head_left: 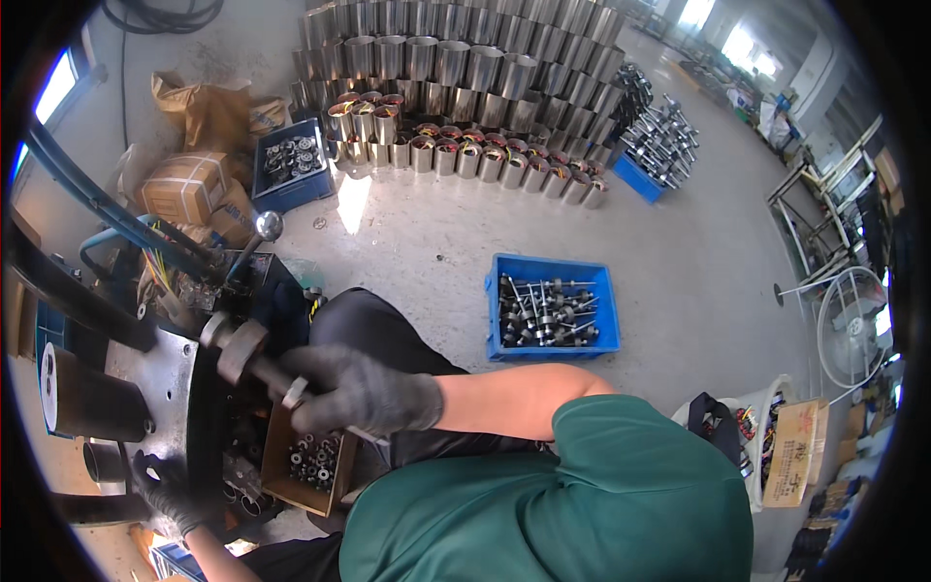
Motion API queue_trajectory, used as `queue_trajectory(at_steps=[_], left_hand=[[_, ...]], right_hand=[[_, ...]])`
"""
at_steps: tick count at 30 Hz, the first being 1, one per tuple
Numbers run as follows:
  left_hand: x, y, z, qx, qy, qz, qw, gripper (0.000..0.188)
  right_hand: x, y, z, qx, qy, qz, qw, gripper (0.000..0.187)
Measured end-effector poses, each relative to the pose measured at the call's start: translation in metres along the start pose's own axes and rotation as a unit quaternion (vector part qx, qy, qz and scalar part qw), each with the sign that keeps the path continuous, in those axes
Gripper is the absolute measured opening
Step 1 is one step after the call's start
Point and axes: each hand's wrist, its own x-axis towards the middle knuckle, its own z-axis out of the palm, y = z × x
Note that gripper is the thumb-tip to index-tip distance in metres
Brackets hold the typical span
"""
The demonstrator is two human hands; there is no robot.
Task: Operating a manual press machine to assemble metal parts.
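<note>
My right hand (354, 390), in a dark grey glove, is closed around a rotor shaft (242, 351) with thick dark metal collars. The shaft slants up and left beside the steel plate of a machine (175, 367). At the lower left, my left hand (171, 493), in a dark glove, is by the plate's near edge, next to a short metal tube (103, 464). Its fingers are bent around something small with a pale spot, too small to name. Below the shaft sits a box of small metal rings (315, 464).
A blue crate of rotor shafts (553, 351) stands on the floor ahead, another blue crate (640, 177) farther right. Stacked steel cylinders (465, 73) line the back. A ball-topped lever (269, 225) rises from the machine. A carton (184, 186) and a fan (853, 325) stand at the sides.
</note>
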Motion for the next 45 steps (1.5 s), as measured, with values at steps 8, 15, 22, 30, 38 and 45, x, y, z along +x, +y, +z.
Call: queue_trajectory(at_steps=[8, 15, 22, 30, 38, 45], left_hand=[[0.014, -0.018, 0.007, -0.032, -0.017, -0.098, 0.995, 0.033], [0.018, -0.018, -0.003, 0.083, -0.037, -0.039, 0.995, 0.043], [0.018, -0.025, 0.001, -0.023, 0.008, -0.08, 0.997, 0.034], [0.01, -0.007, 0.003, -0.118, 0.016, -0.111, 0.987, 0.014], [0.026, 0.011, -0.08, 0.01, -0.043, 0.072, 0.996, 0.026], [-0.108, 0.036, -0.226, -0.133, 0.1, -0.073, 0.983, 0.033]], right_hand=[[-0.093, 0.026, -0.148, 0.166, 0.422, 0.045, 0.89, 0.024], [-0.201, 0.172, -0.297, 0.408, 0.679, 0.065, 0.607, 0.017], [-0.327, 0.171, -0.399, 0.165, 0.818, 0.159, 0.528, 0.042], [-0.343, 0.179, -0.391, -0.016, 0.731, 0.287, 0.619, 0.023], [-0.218, 0.154, -0.369, -0.223, 0.503, 0.169, 0.818, 0.051], [-0.008, 0.102, -0.409, -0.374, 0.129, -0.12, 0.911, 0.034]])
